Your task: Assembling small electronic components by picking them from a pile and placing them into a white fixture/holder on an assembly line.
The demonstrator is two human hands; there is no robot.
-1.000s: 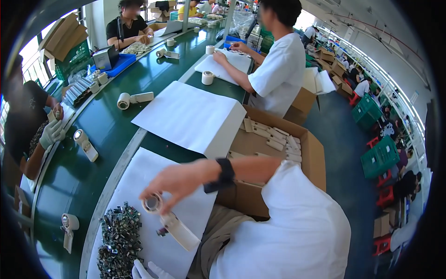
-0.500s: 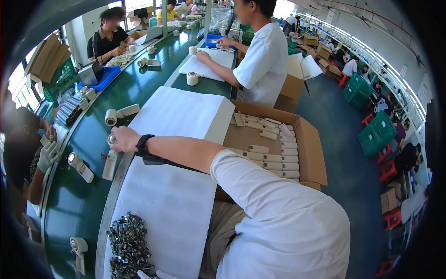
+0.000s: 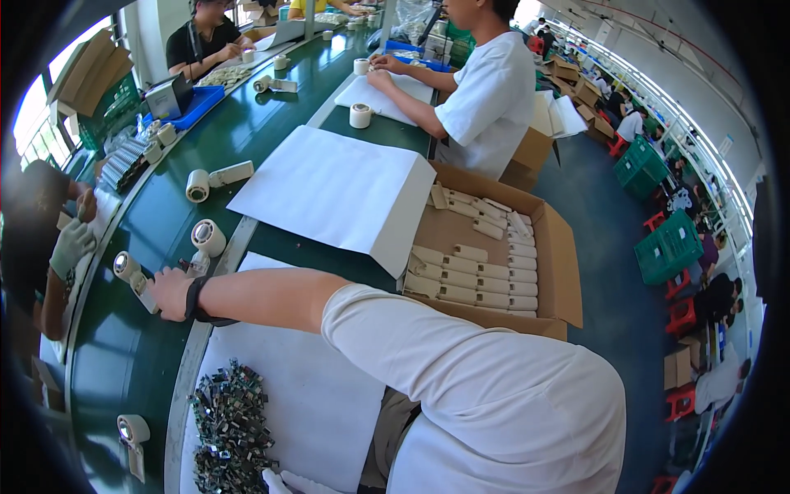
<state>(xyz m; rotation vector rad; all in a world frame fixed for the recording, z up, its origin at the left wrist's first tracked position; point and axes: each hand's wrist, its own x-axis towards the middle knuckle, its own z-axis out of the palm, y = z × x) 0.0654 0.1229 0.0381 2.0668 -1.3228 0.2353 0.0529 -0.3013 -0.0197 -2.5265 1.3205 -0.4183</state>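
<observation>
At the bottom edge a white-gloved left hand just shows beside a heap of small dark metal clips lying on a white paper sheet; too little of the hand is in view to tell whether it is spread or closed. The heap sits at the sheet's left margin, close to the pale strip that runs along the green conveyor belt. A white spotlight fitting lies alone on the belt left of the heap, near the picture's rim.

Further up, the right arm crosses the whole sheet and the strip. The right hand is closed around the stem of another white spotlight fitting, which rests on the belt just past the strip, its round head pointing away to the left. A black wristband circles the wrist. A third fitting stands just beyond the hand, close but not touching. Bare green belt lies open to the left of the held fitting, up to a gloved hand of another person at the far side.

To the right an open cardboard box holds rows of beige parts; its near flap abuts the sleeve. A second white sheet overlaps the box's left wall. Beyond, more fittings dot the belt, and a seated person in a white shirt works over another sheet.
</observation>
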